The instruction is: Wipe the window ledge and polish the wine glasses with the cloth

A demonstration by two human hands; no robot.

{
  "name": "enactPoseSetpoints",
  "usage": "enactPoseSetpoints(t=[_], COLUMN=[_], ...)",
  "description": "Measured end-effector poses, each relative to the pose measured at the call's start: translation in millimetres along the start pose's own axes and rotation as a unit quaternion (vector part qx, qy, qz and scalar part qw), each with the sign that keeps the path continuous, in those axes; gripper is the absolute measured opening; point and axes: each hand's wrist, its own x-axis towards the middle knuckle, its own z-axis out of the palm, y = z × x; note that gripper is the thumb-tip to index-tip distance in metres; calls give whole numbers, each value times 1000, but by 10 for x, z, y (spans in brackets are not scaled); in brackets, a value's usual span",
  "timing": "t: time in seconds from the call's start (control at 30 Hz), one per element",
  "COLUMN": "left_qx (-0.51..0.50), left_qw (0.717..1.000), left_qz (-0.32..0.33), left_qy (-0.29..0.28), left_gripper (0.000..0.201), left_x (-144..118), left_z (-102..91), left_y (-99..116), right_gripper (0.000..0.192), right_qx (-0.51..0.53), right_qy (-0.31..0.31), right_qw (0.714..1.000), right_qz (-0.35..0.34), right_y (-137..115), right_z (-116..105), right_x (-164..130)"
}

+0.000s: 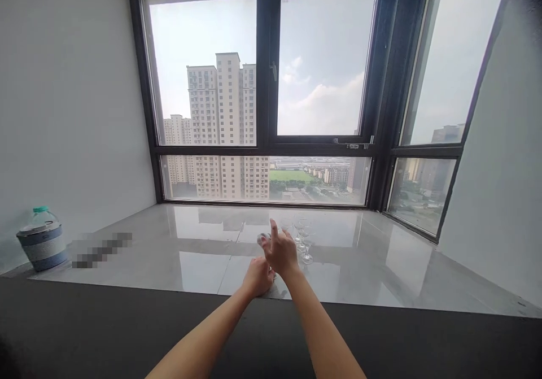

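Observation:
In the head view my two hands are close together over the front part of the tiled sill. My left hand [257, 278] is closed low down, near the sill's front edge, around what seems to be the lower part of a stemmed glass. My right hand [282, 250] is just above and to the right, its index finger pointing up and the other fingers curled. By its thumb shows a small shiny, greyish part of the glass [263, 238]; my fingers hide most of it. Several clear stemmed glasses [307, 249] stand upright right beside my right hand.
A bucket [42, 249] with blue and white bands stands at the sill's left end, with a green-capped bottle [41, 215] in or behind it. Beside it lies a blurred-out patch. Dark-framed windows [265, 85] rise behind the glossy sill [148, 255]; walls close both sides.

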Motion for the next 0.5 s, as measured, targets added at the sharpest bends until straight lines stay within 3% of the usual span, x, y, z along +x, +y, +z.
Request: enactPoseSetpoints(t=[0.17, 0.33, 0.5], left_qx=[-2, -7, -22], left_qw=[1000, 999, 999], left_qz=[-15, -29, -26], left_qy=[-2, -14, -9], left_gripper=[18, 16, 16], left_x=[0, 4, -4], left_z=[1, -4, -24], left_y=[14, 22, 32], right_gripper=[61, 59, 60], right_qx=[-39, -41, -61], right_qy=[-118, -220, -280], right_qw=[991, 974, 957], right_qz=[47, 26, 45], right_y=[-80, -106, -134], right_z=[-75, -110, -113], right_x=[190, 322, 390])
